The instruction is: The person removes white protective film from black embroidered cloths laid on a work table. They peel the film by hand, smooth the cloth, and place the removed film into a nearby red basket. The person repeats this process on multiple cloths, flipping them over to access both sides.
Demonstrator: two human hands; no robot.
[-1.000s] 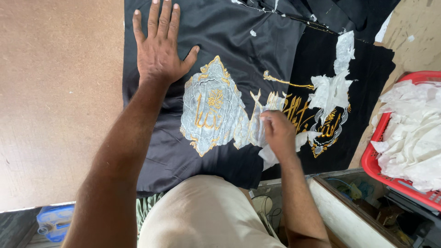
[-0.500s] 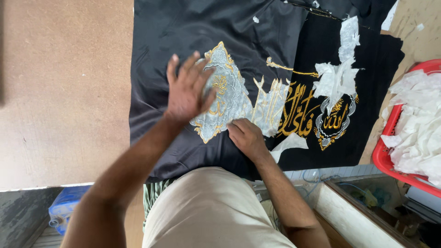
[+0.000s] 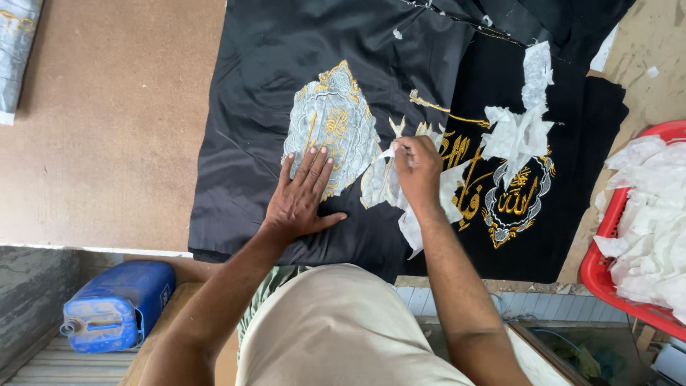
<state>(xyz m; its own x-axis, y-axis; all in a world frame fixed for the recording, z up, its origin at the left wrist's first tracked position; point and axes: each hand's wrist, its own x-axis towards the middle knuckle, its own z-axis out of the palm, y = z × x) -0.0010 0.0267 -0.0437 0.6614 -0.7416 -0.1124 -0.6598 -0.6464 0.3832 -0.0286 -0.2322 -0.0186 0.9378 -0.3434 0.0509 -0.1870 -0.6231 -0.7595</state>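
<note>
The left hand (image 3: 301,199) lay flat, fingers spread, on the one black embroidered cloth (image 3: 271,107) at centre. At its three o'clock, the right hand (image 3: 418,171) pinched white backing paper (image 3: 382,182). One red basket (image 3: 607,264) sat at four o'clock.

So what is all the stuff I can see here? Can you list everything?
black cloth: one, black with gold embroidery, spread on the table
white backing paper: several torn pieces, white, stuck over the embroidery
table: one, brown, under the cloth
red basket: one, red, right edge, filled with white paper scraps
jerrycan: one, blue, on the floor at lower left
left hand: flat on the cloth, fingers on the silver-grey patch
right hand: pinching a piece of white backing paper
</note>
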